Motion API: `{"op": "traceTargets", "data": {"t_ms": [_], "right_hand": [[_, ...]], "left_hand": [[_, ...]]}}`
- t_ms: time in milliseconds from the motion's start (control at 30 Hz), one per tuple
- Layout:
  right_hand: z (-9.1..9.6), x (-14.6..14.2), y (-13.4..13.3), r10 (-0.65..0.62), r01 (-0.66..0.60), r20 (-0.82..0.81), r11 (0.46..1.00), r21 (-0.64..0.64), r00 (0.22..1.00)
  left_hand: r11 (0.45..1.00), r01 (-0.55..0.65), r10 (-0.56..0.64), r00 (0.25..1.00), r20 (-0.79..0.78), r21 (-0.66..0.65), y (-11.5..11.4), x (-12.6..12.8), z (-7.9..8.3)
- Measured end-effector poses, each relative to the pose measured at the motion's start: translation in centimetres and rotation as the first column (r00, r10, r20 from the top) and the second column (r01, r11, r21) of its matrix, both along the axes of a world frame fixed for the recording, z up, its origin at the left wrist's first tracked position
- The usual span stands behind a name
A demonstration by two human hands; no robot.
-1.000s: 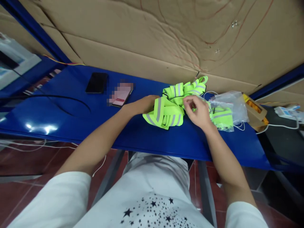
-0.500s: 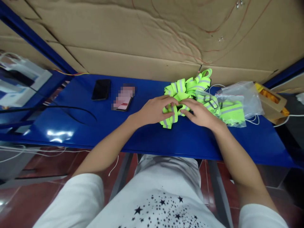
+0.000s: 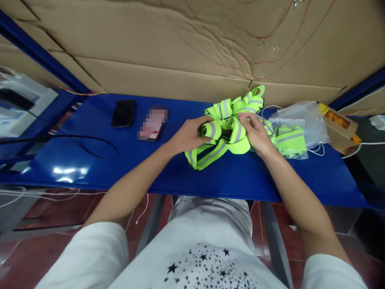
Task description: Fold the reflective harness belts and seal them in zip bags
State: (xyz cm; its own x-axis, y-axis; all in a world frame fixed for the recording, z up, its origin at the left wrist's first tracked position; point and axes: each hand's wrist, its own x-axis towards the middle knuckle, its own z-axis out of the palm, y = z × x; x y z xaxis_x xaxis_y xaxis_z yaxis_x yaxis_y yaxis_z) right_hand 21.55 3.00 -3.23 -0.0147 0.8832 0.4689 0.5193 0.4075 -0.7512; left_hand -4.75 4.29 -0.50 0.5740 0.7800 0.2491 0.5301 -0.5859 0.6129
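A tangle of neon-green reflective straps (image 3: pixel 224 130) with grey stripes lies on the blue table (image 3: pixel 90 156), a little right of centre. My left hand (image 3: pixel 188 134) is closed on the left side of the bundle, by a rolled loop. My right hand (image 3: pixel 255 130) grips the right side, fingers curled round a strap. One loop hangs down toward the table's front edge. More straps pile up behind (image 3: pixel 246 105).
A clear plastic bag (image 3: pixel 296 128) with more green straps sits right of my hands, beside a cardboard box (image 3: pixel 339 126) and white cable (image 3: pixel 319 150). Two phones (image 3: pixel 122 113) (image 3: pixel 152 124) lie at the left, with a black cable (image 3: pixel 60 138). Cardboard sheets (image 3: pixel 180 48) back the table.
Both hands have closed on the strap bundle and lifted it slightly; a long loop now hangs out below. Earlier the bundle lay pressed flat under my hands.
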Motion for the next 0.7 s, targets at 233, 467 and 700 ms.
{"op": "traceTargets", "data": {"t_ms": [233,467,700], "right_hand": [[4.6,-2.0,-4.7,0.039,-0.250,0.542,0.913,0.321,0.839],[3.5,-2.0,-4.3,0.029,-0.265,0.619,0.919,0.293,0.785],[4.3,-0.9,-3.5,0.059,-0.137,0.390,0.975,0.176,0.919]], "left_hand": [[0.902,0.053,0.107,0.934,0.340,-0.429,0.4,0.4,-0.4],[0.642,0.348,0.081,0.855,0.512,-0.683,0.4,-0.7,-0.5],[0.740,0.319,-0.177,0.942,0.286,-0.593,0.7,-1.3,-0.2]]}}
